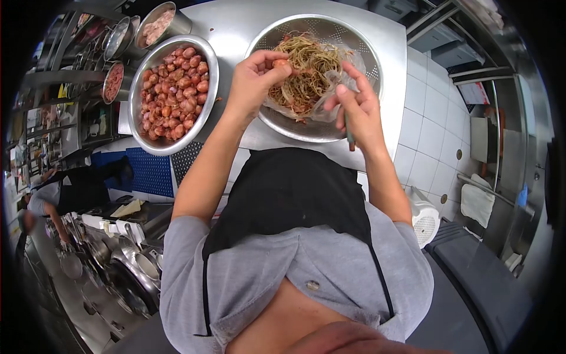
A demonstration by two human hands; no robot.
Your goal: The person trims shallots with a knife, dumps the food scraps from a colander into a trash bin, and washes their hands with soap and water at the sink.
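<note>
My left hand (pixel 257 76) pinches a reddish shallot (pixel 281 63) between thumb and fingertips, over the left side of a perforated metal colander (pixel 268 127). Inside the colander lies a heap of dry, stringy roots and skins (pixel 303 74) on a clear plastic bag (pixel 336 97). At the heap's right side, my right hand (pixel 361 109) is curled around a small knife (pixel 349 131); its slim greenish handle end points toward me, and its blade is hidden from view. Left of my left hand stands a metal bowl (pixel 213 76) full of whole shallots (pixel 177 91).
A metal pot (pixel 180 25) with pale pinkish pieces and another metal container (pixel 122 88) with reddish contents stand beyond the bowl. The steel table's right edge (pixel 405 76) borders a tiled floor. Another person (pixel 59 194) bends over cookware at far left.
</note>
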